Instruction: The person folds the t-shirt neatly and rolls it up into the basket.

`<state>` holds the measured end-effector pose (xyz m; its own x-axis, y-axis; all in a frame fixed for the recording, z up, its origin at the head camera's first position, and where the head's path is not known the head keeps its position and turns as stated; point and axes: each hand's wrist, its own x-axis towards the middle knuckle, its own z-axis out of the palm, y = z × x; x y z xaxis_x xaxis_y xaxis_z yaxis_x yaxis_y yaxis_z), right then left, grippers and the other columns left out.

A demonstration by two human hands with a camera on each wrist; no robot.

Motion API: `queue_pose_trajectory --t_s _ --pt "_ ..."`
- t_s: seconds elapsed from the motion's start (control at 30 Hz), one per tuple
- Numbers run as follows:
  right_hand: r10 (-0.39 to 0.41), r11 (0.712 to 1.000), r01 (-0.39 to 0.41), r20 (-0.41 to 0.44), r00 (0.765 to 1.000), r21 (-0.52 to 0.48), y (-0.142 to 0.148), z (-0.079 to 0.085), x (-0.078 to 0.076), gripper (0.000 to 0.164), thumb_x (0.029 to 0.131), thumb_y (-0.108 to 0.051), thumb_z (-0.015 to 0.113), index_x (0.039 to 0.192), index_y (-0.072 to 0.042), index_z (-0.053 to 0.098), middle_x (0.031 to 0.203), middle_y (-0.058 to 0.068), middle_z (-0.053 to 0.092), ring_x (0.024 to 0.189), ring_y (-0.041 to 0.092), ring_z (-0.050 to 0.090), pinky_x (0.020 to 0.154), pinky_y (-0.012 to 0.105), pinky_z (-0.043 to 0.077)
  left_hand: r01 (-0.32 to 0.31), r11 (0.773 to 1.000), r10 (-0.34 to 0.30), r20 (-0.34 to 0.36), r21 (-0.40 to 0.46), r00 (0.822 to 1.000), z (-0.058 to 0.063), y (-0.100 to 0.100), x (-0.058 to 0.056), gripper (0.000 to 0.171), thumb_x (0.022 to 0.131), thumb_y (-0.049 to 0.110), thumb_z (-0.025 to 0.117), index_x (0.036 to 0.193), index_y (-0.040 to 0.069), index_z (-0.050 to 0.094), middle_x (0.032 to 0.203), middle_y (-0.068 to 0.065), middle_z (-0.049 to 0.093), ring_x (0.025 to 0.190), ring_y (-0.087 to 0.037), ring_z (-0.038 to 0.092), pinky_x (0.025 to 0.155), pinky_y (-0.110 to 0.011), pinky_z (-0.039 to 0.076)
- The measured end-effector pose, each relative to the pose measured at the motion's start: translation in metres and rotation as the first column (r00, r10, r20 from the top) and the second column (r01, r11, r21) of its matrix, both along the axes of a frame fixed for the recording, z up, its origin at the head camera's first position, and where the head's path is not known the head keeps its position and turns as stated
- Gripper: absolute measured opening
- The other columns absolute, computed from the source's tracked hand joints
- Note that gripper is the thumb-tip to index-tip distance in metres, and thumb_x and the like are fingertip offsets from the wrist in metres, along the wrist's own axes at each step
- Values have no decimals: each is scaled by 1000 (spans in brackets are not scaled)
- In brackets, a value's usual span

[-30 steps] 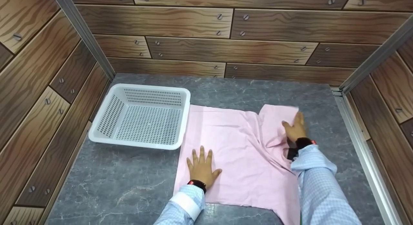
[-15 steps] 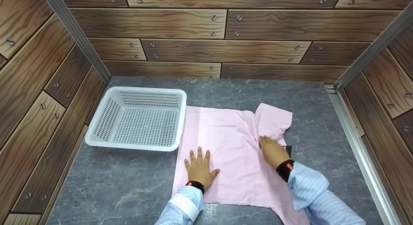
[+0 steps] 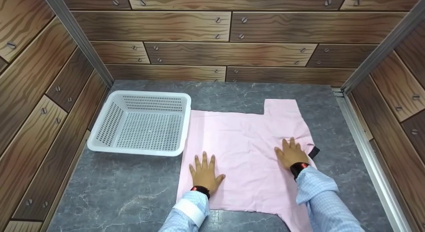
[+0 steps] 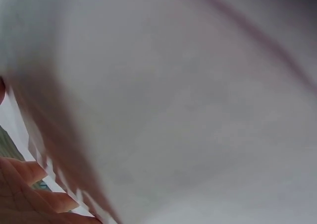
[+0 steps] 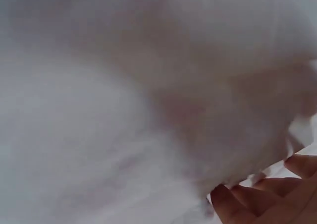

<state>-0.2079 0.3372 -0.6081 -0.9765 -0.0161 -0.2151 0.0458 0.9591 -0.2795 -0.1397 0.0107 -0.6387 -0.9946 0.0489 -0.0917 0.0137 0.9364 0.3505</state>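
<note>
A pink T-shirt (image 3: 239, 152) lies spread sideways on the grey marbled surface, its hem toward the left and its neck toward the right. My left hand (image 3: 205, 175) rests flat near the hem with fingers splayed. Close to the collar, my right hand (image 3: 291, 155) lies on the cloth, fingers spread and straight. The far sleeve (image 3: 282, 107) points away, laid out smooth; the near sleeve runs off the bottom edge. Pale, blurred cloth fills both wrist views, with fingers (image 4: 54, 200) low in the left one and fingers (image 5: 267, 194) low in the right one.
A white perforated plastic basket (image 3: 186, 125) stands at the left, its right side against the shirt's hem. A small black piece (image 3: 313, 153) sticks out by the collar. Wood-patterned walls (image 3: 186, 52) with metal corner posts enclose the back and sides.
My right hand has gone from the far sleeve to the shirt's middle, then back toward the collar. The bunched sleeve and shoulder are now spread flatter. The left hand stays put.
</note>
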Motion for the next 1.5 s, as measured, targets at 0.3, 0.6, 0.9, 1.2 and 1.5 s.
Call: queue_pose_trajectory --t_s 0.3,0.6,0.9,1.2,1.5 --pt "-17 999 17 -9 1000 -29 3 -8 1 69 101 -41 40 153 1 23 157 36 8 141 62 8 111 72 15 18 1000 -18 -36 -23 999 1 0 4 84 81 59 67 150 17 41 159 -17 29 146 -48 23 111 -70 21" --pt "229 972 -219 -135 964 84 -19 11 70 62 95 -43 56 148 -15 43 155 29 30 135 66 22 107 74 23 74 993 -75 -4 -88 997 5 -11 33 96 75 72 62 152 20 36 162 -15 24 146 -49 19 105 -78 20" --pt "217 976 -213 -108 970 48 -12 -22 103 71 91 -56 56 152 -26 35 161 19 24 138 63 20 100 83 19 88 989 -85 30 -121 996 3 -10 31 100 72 78 61 153 24 34 162 -14 24 147 -49 19 105 -78 19" --pt "175 985 -175 -100 980 12 -8 -25 78 70 92 -53 55 153 -26 33 162 20 19 140 63 12 101 84 9 79 991 -74 45 -110 996 4 -3 5 100 72 76 63 153 25 34 163 -12 23 147 -48 17 106 -77 19" --pt "155 986 -158 -48 987 -54 -4 -28 62 71 93 -55 51 155 -28 28 164 19 9 143 60 1 105 81 -1 65 989 -62 23 -136 998 5 0 -8 100 73 78 60 154 28 30 163 -10 22 148 -45 18 108 -75 20"
